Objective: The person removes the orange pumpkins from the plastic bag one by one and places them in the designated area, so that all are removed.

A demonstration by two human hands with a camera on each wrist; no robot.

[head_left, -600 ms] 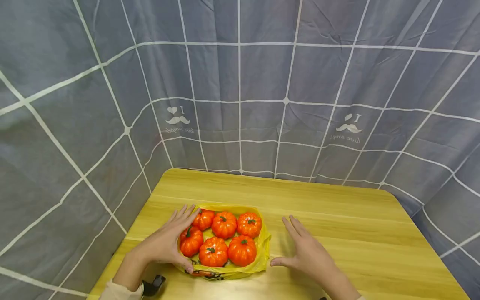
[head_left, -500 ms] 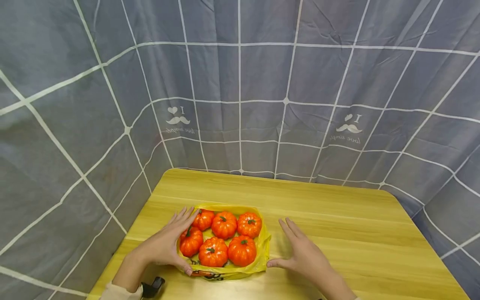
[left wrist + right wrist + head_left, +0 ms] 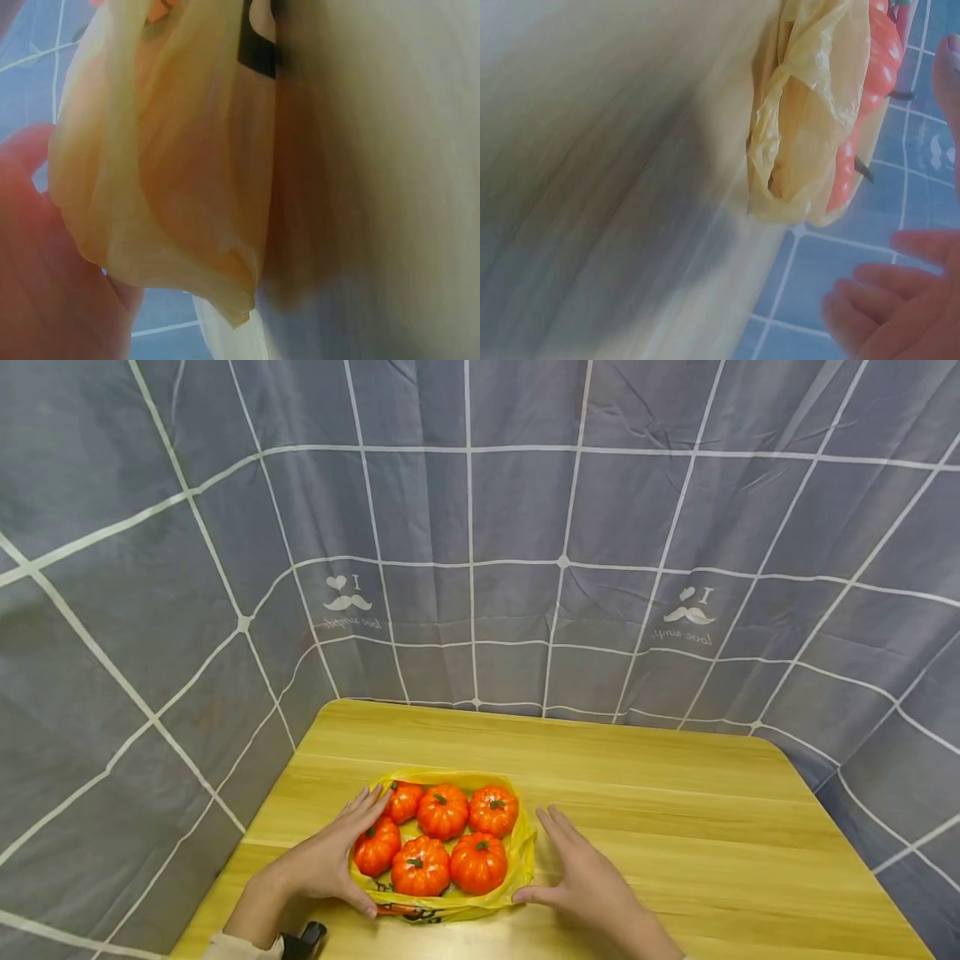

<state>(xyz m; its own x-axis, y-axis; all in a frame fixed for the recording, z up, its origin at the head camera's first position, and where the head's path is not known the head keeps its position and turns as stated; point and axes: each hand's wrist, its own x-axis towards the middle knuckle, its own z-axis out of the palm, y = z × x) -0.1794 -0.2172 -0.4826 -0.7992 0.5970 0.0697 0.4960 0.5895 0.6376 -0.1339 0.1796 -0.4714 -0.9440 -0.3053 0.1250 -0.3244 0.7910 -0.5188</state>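
Observation:
Several orange pumpkins (image 3: pixel 442 812) with dark green stems lie inside an opened yellow plastic bag (image 3: pixel 521 852), its rim around them. My left hand (image 3: pixel 322 860) rests against the bag's left side, fingers spread and thumb at the front left corner; in the left wrist view the hand (image 3: pixel 52 255) is beside the thin plastic (image 3: pixel 180 172). At the bag's right side my right hand (image 3: pixel 592 881) has straight fingers and its thumb close to the rim; whether it touches, I cannot tell. The right wrist view shows the hand (image 3: pixel 900 300) apart from the crumpled bag (image 3: pixel 802 135).
The wooden table (image 3: pixel 675 810) extends behind the bag and to its right. Grey curtains (image 3: pixel 517 510) with white lines hang behind the table and along its left side. A black strap piece (image 3: pixel 303 941) is at my left wrist.
My right hand has moved left, closer to the bag's right side. My left hand stays at the bag's left side. The whole head view has shifted slightly.

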